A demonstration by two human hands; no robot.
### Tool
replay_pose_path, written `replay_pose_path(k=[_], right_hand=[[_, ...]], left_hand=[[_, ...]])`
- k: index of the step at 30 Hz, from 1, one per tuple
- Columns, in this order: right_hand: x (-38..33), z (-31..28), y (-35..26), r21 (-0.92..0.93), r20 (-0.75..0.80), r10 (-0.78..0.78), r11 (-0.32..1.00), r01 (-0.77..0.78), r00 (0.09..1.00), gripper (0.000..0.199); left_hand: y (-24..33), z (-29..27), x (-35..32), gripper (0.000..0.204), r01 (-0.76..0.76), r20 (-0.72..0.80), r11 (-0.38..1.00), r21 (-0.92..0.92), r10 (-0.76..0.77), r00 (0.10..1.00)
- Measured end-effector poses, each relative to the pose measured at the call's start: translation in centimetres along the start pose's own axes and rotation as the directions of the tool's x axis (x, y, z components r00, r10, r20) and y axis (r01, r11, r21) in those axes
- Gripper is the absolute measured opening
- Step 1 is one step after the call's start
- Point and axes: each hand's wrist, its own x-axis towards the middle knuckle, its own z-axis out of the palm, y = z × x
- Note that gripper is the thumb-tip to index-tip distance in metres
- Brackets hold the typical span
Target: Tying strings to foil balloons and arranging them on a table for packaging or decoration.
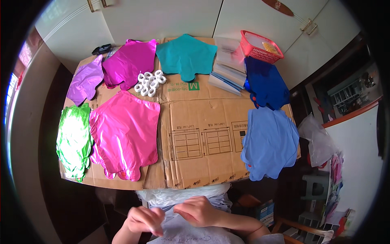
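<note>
My left hand (pixel 144 220) and my right hand (pixel 197 210) are in front of my lap, below the near edge of the cardboard-covered table (pixel 195 173). The left hand is slightly blurred, its fingers curled. Beside it and a little apart, the right hand has its fingers bent in and thumb pressed against them. Anything within either grip is too small or hidden to make out. Closest on the table lies a stack of flat, shiny pink foil balloons (pixel 126 136). Beyond it sits a cluster of small white ribbon rolls (pixel 149 83).
Other flat foil balloons lie around the table: green (pixel 74 140), lilac (pixel 86 81), magenta (pixel 132 63), teal (pixel 186 57), dark blue (pixel 266 83) and light blue (pixel 270 142). Clear plastic sleeves (pixel 229 73) lie near a red basket (pixel 260 51). White cabinets (pixel 162 20) border the back.
</note>
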Motion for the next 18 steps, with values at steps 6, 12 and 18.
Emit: replay_pose_path(k=[6,12,18], right_hand=[[-0.4,-0.5,-0.7,0.106,0.082,-0.031,0.994,0.022,0.996,0.008],[-1.4,1.1,-0.3,0.089,0.277,-0.147,0.988,0.128,0.95,0.008],[-0.5,1.2,-0.4,0.005,0.115,-0.043,0.999,0.042,0.992,0.007]], left_hand=[[2.0,-0.5,0.3,0.013,0.062,0.139,0.618,0.784,-0.272,0.952],[0.8,0.6,-1.4,0.009,0.117,-0.22,0.914,0.389,-0.031,0.975],[0.8,0.9,-0.9,0.012,0.049,-0.111,0.994,0.099,-0.038,0.993]])
